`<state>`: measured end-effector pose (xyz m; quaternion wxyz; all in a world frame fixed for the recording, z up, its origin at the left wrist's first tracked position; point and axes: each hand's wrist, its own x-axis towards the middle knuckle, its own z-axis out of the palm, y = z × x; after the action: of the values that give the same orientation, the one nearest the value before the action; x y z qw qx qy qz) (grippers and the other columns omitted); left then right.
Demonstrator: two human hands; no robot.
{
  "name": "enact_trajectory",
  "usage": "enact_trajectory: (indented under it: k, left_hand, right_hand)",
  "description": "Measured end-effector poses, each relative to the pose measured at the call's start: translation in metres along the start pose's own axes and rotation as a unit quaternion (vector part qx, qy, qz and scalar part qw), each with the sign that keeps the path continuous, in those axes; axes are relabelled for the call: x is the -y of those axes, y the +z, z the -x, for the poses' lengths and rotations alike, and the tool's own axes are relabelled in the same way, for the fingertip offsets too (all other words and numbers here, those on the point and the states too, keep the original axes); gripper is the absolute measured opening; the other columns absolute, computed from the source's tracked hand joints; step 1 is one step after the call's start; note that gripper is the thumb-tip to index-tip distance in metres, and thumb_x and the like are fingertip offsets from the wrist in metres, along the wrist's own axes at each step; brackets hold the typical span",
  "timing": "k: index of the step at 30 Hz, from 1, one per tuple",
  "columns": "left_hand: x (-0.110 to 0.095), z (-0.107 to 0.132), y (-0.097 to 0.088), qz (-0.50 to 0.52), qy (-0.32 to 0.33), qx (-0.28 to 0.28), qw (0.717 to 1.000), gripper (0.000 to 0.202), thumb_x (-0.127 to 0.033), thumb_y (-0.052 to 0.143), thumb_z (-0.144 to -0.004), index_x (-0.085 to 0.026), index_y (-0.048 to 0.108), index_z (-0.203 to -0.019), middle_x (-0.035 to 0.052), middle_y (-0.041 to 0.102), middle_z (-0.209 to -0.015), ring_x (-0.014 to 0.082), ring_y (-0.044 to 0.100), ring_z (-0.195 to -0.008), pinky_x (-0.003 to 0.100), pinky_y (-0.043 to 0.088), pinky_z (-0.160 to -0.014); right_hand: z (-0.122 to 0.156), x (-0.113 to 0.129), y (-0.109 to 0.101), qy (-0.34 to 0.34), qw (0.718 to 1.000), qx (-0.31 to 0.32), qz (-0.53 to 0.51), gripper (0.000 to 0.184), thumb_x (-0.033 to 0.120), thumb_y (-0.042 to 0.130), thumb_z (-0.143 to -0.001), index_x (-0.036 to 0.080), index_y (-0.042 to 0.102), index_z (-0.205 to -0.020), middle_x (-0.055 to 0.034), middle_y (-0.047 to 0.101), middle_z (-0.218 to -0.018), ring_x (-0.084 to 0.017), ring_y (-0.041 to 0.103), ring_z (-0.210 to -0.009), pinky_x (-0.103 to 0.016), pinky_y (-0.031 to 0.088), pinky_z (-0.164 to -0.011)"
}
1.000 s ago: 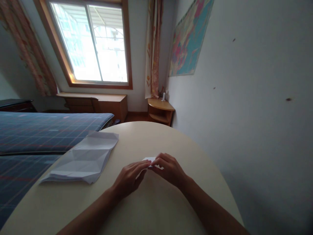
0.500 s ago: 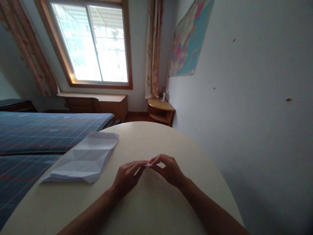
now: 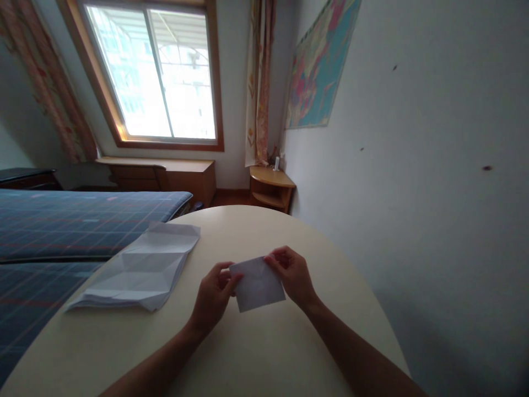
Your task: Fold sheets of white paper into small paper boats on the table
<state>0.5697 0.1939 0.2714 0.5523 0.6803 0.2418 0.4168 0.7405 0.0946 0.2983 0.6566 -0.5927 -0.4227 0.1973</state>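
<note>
Much of the far side of the folded white paper [image 3: 261, 289] is hidden, and so are most of the left hand's [image 3: 211, 295] fingers, which pass behind its left edge; only the thumb shows plainly, laid on the near face close to the upper left corner. That thumb and the fingers behind pinch the paper between them. The right hand [image 3: 294, 278] pinches the upper right corner between thumb and bent forefinger, its other fingers curled and partly lost in shadow. The paper thus spans the gap between both hands, tilted, its lower edge hanging free of the fingers; whether that edge touches the table [image 3: 264, 231] is hard to tell. Both forearms and the table's near side run out of view at the bottom. To the left, a stack of creased white sheets [image 3: 144, 264] lies on the table, well apart from the hands; how many it holds cannot be made out. Beyond it, the plaid bed [image 3: 95, 218] is cut off at the left, and the window [image 3: 165, 82] is washed out by glare.
</note>
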Motion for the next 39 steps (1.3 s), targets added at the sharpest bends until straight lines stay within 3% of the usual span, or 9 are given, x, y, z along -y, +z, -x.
enact_trajectory:
  k: [8,12,16,20,26,28,31,34,39]
  left_hand:
    - [0.009,-0.004,-0.001,-0.027,-0.045,0.005,0.999,0.048,-0.051,0.059,-0.084,-0.016,0.052,-0.117,0.0111,0.072,-0.098,0.0208,0.071,-0.07,0.028,0.055,-0.055]
    - [0.02,-0.005,-0.006,-0.167,-0.026,0.026,0.985,0.049,-0.043,0.048,-0.092,-0.018,0.042,-0.134,0.0113,0.069,-0.103,0.0221,0.072,-0.073,0.032,0.056,-0.059]
    - [0.028,-0.003,-0.01,-0.37,0.114,0.03,0.921,0.044,-0.032,0.049,-0.093,-0.02,0.044,-0.135,0.0147,0.064,-0.122,0.0253,0.069,-0.094,0.044,0.055,-0.083]
    - [0.032,0.002,-0.006,-0.469,0.223,0.088,0.85,0.043,-0.028,0.047,-0.094,-0.018,0.047,-0.136,0.0154,0.042,-0.15,0.0281,0.044,-0.134,0.048,0.041,-0.107]
    - [0.031,0.005,-0.002,-0.543,0.131,0.213,0.801,0.049,-0.032,0.038,-0.099,-0.013,0.042,-0.143,0.0139,0.039,-0.152,0.0272,0.036,-0.141,0.051,0.031,-0.114]
    - [0.03,0.005,-0.003,-0.548,0.126,0.214,0.799,0.05,-0.034,0.037,-0.099,-0.014,0.042,-0.144,0.0122,0.039,-0.152,0.0269,0.035,-0.141,0.05,0.03,-0.114]
    - [0.03,0.005,-0.004,-0.546,0.134,0.204,0.802,0.049,-0.033,0.036,-0.099,-0.018,0.041,-0.145,0.0086,0.039,-0.153,0.0268,0.033,-0.142,0.049,0.03,-0.114]
    - [0.032,0.004,-0.008,-0.549,0.144,0.204,0.798,0.052,-0.028,0.037,-0.097,-0.021,0.035,-0.149,0.0058,0.036,-0.154,0.028,0.029,-0.144,0.049,0.03,-0.114]
    - [0.036,0.002,-0.014,-0.582,0.136,0.181,0.781,0.051,-0.022,0.036,-0.095,-0.02,0.042,-0.146,0.0061,0.041,-0.152,0.0337,0.027,-0.144,0.055,0.029,-0.113]
  right_hand:
    - [-0.002,-0.016,0.003,0.054,0.994,0.084,0.048,0.038,0.05,0.071,-0.077,0.017,0.063,-0.095,0.0031,0.061,-0.062,-0.013,0.058,-0.055,-0.021,0.048,-0.045]
    - [-0.003,-0.023,0.002,0.059,0.984,0.128,0.112,0.035,0.046,0.069,-0.079,0.015,0.067,-0.094,-0.0003,0.065,-0.067,-0.014,0.06,-0.057,-0.022,0.047,-0.047]
    - [-0.003,-0.031,0.0,0.004,0.963,0.106,0.247,0.024,0.038,0.069,-0.081,0.016,0.07,-0.092,-0.0015,0.066,-0.069,-0.014,0.059,-0.061,-0.025,0.046,-0.057]
    - [-0.007,-0.038,-0.003,0.001,0.942,0.08,0.326,0.021,0.034,0.065,-0.084,0.017,0.07,-0.094,-0.0036,0.069,-0.078,-0.016,0.062,-0.068,-0.027,0.047,-0.063]
    - [-0.01,-0.035,0.0,-0.055,0.9,0.071,0.427,0.021,0.028,0.059,-0.089,0.015,0.068,-0.103,-0.011,0.07,-0.104,-0.023,0.062,-0.099,-0.036,0.047,-0.09]
    - [-0.004,-0.03,0.007,-0.104,0.883,0.102,0.446,0.03,0.027,0.051,-0.094,0.015,0.064,-0.118,-0.0126,0.064,-0.124,-0.024,0.054,-0.119,-0.039,0.04,-0.104]
    - [0.011,-0.025,0.019,-0.144,0.853,0.217,0.452,0.047,0.03,0.037,-0.1,0.012,0.045,-0.142,-0.0124,0.045,-0.148,-0.022,0.034,-0.14,-0.041,0.023,-0.117]
    - [0.022,-0.026,0.025,-0.112,0.822,0.305,0.468,0.056,0.037,0.028,-0.102,0.01,0.03,-0.151,-0.0126,0.028,-0.157,-0.025,0.021,-0.146,-0.046,0.015,-0.12]
    - [0.02,-0.029,0.021,-0.061,0.804,0.33,0.492,0.067,0.045,0.031,-0.099,0.005,0.022,-0.153,-0.0149,0.018,-0.159,-0.027,0.015,-0.147,-0.043,0.014,-0.12]
